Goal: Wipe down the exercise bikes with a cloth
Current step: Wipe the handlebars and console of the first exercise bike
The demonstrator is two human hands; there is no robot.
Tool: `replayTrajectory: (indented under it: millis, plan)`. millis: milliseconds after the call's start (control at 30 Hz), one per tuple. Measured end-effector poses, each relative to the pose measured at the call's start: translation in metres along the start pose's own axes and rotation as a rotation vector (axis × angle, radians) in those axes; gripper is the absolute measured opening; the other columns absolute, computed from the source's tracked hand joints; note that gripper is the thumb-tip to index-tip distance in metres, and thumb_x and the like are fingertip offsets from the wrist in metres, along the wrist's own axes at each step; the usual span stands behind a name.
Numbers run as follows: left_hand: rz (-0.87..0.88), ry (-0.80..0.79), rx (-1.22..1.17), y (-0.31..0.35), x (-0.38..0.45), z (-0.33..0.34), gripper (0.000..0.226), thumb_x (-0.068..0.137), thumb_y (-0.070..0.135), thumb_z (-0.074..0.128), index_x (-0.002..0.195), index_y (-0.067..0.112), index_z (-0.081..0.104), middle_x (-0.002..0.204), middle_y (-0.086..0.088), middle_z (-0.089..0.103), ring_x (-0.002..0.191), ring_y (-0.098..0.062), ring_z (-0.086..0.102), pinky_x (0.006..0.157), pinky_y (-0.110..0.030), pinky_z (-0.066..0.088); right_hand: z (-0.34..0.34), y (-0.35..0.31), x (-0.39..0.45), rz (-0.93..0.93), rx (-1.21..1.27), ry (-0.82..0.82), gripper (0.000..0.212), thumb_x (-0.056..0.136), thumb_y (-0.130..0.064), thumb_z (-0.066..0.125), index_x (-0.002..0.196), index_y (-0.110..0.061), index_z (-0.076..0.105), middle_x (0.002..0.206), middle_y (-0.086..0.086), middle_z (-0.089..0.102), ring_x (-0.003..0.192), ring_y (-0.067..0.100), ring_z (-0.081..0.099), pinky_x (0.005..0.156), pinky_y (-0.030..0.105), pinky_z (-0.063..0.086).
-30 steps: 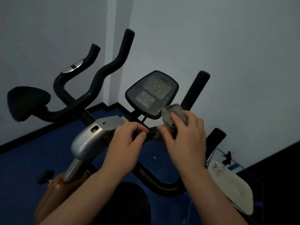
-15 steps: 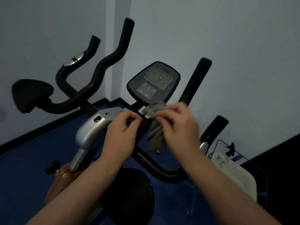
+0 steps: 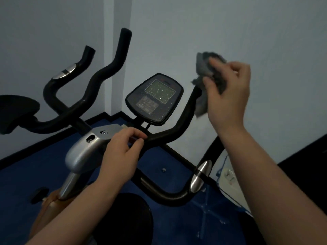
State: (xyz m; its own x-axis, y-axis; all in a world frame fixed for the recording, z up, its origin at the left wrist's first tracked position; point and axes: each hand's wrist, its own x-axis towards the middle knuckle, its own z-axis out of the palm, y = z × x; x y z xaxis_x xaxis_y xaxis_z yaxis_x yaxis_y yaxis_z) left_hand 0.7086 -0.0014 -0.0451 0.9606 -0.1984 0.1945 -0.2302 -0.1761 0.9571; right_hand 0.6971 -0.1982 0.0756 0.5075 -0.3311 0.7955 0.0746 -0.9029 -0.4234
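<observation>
Against grey wall [image 3: 230, 23] — right hand [image 3: 228, 92] raised, gripping cloth [image 3: 205, 68].

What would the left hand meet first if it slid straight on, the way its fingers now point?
The left hand points right along the black handlebar at the stem. Going on, it would probably follow that bar up its right-hand rise toward the grey cloth in the right hand; depth is unclear.

The right hand [image 3: 228, 96] is gripping a grey cloth [image 3: 205, 80] around the handlebar [image 3: 185, 110] (its upper end); the left hand [image 3: 122, 152] is pinching the crossbar.
</observation>
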Motion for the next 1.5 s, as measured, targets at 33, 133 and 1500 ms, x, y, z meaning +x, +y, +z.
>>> replayTrajectory:
  millis: [33, 133, 1500]
  plan:
    - [0.003, 0.001, 0.003, 0.0, 0.0, 0.0, 0.013, 0.077, 0.032, 0.053, 0.082, 0.036, 0.064, 0.087, 0.01, 0.065, 0.09, -0.015, 0.062, 0.083, -0.049, 0.051, 0.006, 0.003, 0.008, 0.011, -0.014, -0.042, 0.03, 0.083, -0.01, 0.065, 0.113, -0.015, 0.067, 0.111, 0.004, 0.046, 0.102, 0.012, 0.048, 0.096, 0.01, 0.037]
    - [0.011, 0.001, 0.014, 0.0, 0.001, 0.001, 0.013, 0.076, 0.033, 0.052, 0.081, 0.036, 0.064, 0.086, 0.009, 0.065, 0.087, -0.014, 0.062, 0.082, -0.048, 0.052, 0.023, 0.01, 0.001, 0.082, -0.054, -0.093, 0.031, 0.088, -0.008, 0.061, 0.117, -0.016, 0.066, 0.123, 0.009, 0.048, 0.112, 0.018, 0.05, 0.098, 0.018, 0.039]
    - [-0.084, 0.051, 0.116, 0.001, -0.006, -0.008, 0.015, 0.075, 0.038, 0.05, 0.081, 0.037, 0.064, 0.077, 0.009, 0.068, 0.075, -0.013, 0.065, 0.075, -0.046, 0.054, 0.02, 0.01, -0.01, 0.051, -0.278, -0.334, 0.013, 0.09, -0.025, 0.052, 0.101, -0.02, 0.047, 0.089, -0.012, 0.05, 0.075, 0.014, 0.055, 0.054, 0.024, 0.033]
